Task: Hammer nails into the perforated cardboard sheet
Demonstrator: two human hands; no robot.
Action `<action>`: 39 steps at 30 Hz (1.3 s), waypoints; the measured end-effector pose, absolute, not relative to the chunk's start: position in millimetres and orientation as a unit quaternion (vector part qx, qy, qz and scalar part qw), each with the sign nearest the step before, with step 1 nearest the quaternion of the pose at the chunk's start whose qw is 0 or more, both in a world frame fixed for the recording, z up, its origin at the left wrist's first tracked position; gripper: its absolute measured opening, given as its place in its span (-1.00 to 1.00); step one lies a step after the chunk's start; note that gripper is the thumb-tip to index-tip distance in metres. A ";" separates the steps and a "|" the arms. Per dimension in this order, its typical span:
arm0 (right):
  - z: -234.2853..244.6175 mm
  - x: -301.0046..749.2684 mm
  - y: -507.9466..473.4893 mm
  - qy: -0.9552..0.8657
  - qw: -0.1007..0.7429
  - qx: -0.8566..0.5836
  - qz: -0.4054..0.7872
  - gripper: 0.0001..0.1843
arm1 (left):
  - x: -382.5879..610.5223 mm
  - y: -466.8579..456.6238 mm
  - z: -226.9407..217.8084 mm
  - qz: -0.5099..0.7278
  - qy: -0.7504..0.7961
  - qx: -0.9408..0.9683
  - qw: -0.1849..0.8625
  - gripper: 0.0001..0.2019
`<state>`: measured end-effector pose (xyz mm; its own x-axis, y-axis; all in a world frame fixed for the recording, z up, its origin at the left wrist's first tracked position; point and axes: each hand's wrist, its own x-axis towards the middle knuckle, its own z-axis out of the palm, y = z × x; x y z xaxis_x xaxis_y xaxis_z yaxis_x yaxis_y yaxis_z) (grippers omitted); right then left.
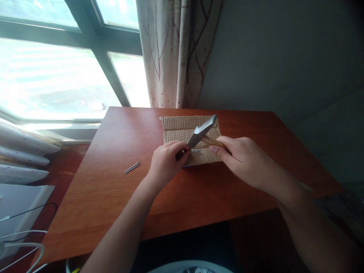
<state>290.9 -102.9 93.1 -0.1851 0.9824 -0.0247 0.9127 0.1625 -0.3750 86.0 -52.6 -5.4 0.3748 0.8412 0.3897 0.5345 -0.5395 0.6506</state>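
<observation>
My right hand (237, 155) grips the light wooden handle of a hammer (202, 131), whose grey metal head slants across a brown panel. The head's lower end is right at the fingertips of my left hand (167, 161). Those fingertips are pinched together over the panel's near left part, and whatever they hold is hidden under the hammer head. The panel (178, 135) looks like folded cardboard, with rows of small dark holes. A short row of dark marks (195, 151) shows on it between my hands. To the left, two thin metal rods (132, 168) lie side by side on the table.
The reddish-brown wooden table (113, 204) runs under everything. Behind it hang patterned curtains (165, 53) beside a bright window (51, 76) and a grey wall (278, 57). White cables (25, 244) lie at the lower left, beyond the table's edge.
</observation>
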 end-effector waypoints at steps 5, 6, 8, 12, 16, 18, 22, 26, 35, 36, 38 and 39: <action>96.5 290.1 -107.0 -0.745 0.153 -0.630 0.158 -0.58 | 86.2 -53.0 -5.3 0.358 0.430 0.801 0.214 -0.92; 96.0 289.8 -107.3 -0.743 0.155 -0.631 0.158 -0.59 | 86.3 -53.0 -5.5 0.357 0.431 0.801 0.213 -0.93; 93.8 289.5 -107.1 -0.747 0.138 -0.631 0.159 -0.60 | 86.2 -52.8 -5.8 0.353 0.433 0.802 0.211 -0.93; 89.5 290.0 -105.6 -0.755 0.105 -0.628 0.157 -0.64 | 86.2 -52.2 -6.0 0.348 0.434 0.804 0.210 -0.93; 91.3 291.2 -106.7 -0.749 0.126 -0.632 0.156 -0.59 | 86.4 -52.4 -5.4 0.356 0.428 0.802 0.217 -0.93; 93.8 291.5 -107.9 -0.746 0.134 -0.633 0.160 -0.58 | 85.6 -52.9 -4.4 0.362 0.419 0.802 0.223 -0.92; 97.1 291.8 -108.8 -0.742 0.140 -0.635 0.164 -0.57 | 79.6 -53.8 -0.6 0.396 0.398 0.795 0.231 -0.89; 96.3 293.3 -106.9 -0.741 0.143 -0.635 0.164 -0.57 | 71.4 -53.2 3.8 0.394 0.393 0.813 0.172 -0.84; 96.4 294.6 -105.7 -0.741 0.144 -0.636 0.162 -0.58 | 69.6 -54.8 5.9 0.275 0.408 0.859 0.145 -0.80; 96.8 294.2 -106.0 -0.742 0.147 -0.634 0.161 -0.58 | 69.7 -54.8 5.5 0.273 0.408 0.859 0.145 -0.80; 96.5 292.9 -106.2 -0.743 0.152 -0.631 0.163 -0.58 | 69.7 -54.6 4.8 0.272 0.408 0.859 0.146 -0.80; 95.6 292.1 -106.1 -0.744 0.152 -0.629 0.165 -0.59 | 69.7 -54.5 4.4 0.272 0.409 0.858 0.147 -0.80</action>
<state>292.1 -106.1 95.6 -0.1619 0.9866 0.0190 0.8867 0.1539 -0.4361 69.7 -54.5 4.4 0.5170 0.7823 0.3475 0.6227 -0.6223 0.4744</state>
